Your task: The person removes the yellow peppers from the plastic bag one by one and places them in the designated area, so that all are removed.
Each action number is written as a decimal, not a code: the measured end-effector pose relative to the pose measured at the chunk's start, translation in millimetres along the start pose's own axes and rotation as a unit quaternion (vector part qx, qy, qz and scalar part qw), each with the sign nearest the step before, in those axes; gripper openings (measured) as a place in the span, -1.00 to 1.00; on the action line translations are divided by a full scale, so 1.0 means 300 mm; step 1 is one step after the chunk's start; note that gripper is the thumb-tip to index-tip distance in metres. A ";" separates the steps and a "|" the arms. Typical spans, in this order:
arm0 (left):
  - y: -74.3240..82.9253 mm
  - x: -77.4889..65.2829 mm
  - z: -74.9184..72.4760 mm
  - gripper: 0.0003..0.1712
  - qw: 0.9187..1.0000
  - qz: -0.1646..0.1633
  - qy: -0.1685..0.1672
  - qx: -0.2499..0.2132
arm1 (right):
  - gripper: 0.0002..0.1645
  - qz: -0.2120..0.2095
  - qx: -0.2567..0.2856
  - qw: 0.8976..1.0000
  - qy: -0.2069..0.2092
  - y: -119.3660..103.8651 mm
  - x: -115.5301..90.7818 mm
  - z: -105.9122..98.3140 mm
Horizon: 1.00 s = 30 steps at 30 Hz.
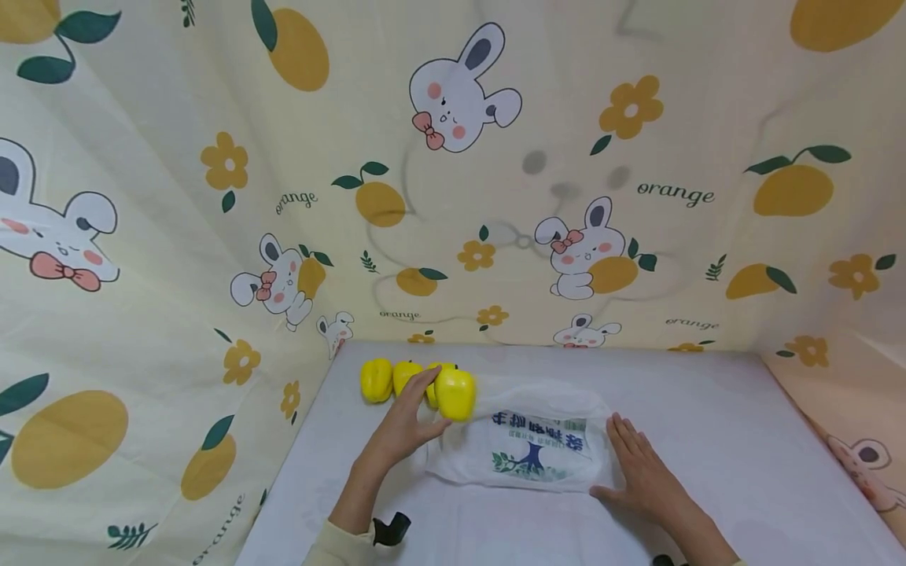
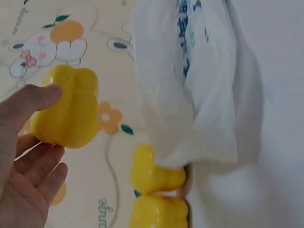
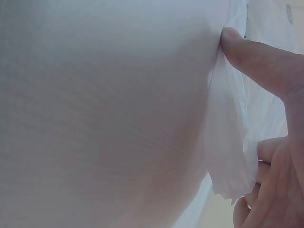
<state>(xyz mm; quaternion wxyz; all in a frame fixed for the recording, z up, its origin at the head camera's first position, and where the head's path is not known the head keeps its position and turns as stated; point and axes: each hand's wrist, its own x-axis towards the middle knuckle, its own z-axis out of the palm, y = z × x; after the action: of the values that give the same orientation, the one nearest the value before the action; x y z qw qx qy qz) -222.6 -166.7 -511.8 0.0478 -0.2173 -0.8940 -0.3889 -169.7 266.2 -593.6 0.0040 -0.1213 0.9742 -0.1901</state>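
Observation:
My left hand (image 1: 402, 424) holds a yellow bell pepper (image 1: 456, 395) between thumb and fingers, raised over the left end of a white plastic bag (image 1: 474, 456). In the left wrist view the thumb presses one side of this pepper and the fingertips support it from below. The bag lies flat, with dark lettering and a printed tree on it. Against its right edge rests my right hand (image 1: 644, 472), fingers extended and thumb spread. In the right wrist view the thumb touches the bag's edge (image 3: 228, 156), and the other fingers are partly hidden by the plastic.
More yellow bell peppers stand in a row at the back left of the white table (image 1: 708, 417), the leftmost pepper (image 1: 377, 380) nearest the table's side edge. One in the row is partly hidden behind the held pepper. A patterned cloth (image 1: 495, 204) hangs behind and beside the table.

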 end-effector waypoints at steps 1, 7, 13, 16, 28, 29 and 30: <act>-0.009 -0.002 -0.008 0.07 1.000 -0.001 0.002 -0.003 | 0.64 0.002 0.004 1.000 -0.003 0.001 0.000 0.001; -0.064 -0.018 -0.057 0.05 1.000 -0.008 0.023 -0.003 | 0.64 0.001 0.005 1.000 -0.001 0.003 -0.001 0.008; -0.115 -0.029 -0.105 0.08 0.998 -0.033 0.043 0.007 | 0.64 0.000 -0.002 1.000 0.002 0.001 -0.001 0.006; -0.138 -0.030 -0.125 0.10 0.998 -0.046 0.048 0.015 | 0.63 0.003 -0.002 1.000 -0.003 -0.003 -0.003 0.001; -0.222 -0.032 -0.208 0.11 0.997 -0.060 0.051 0.019 | 0.62 0.000 -0.012 1.000 0.002 -0.014 -0.006 -0.008; -0.232 -0.032 -0.215 0.12 0.997 -0.060 0.052 0.020 | 0.62 0.001 -0.010 1.000 0.001 -0.016 -0.007 -0.009; -0.240 -0.032 -0.222 0.12 0.996 -0.062 0.053 0.020 | 0.62 0.003 -0.007 1.000 -0.001 -0.018 -0.008 -0.010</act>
<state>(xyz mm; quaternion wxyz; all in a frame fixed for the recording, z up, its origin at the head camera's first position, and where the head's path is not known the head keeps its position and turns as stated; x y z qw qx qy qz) -250.1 -261.2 -516.8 0.0753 -0.1390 -0.9095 -0.3846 -166.3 263.1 -589.1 0.0049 -0.1190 0.9759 -0.1828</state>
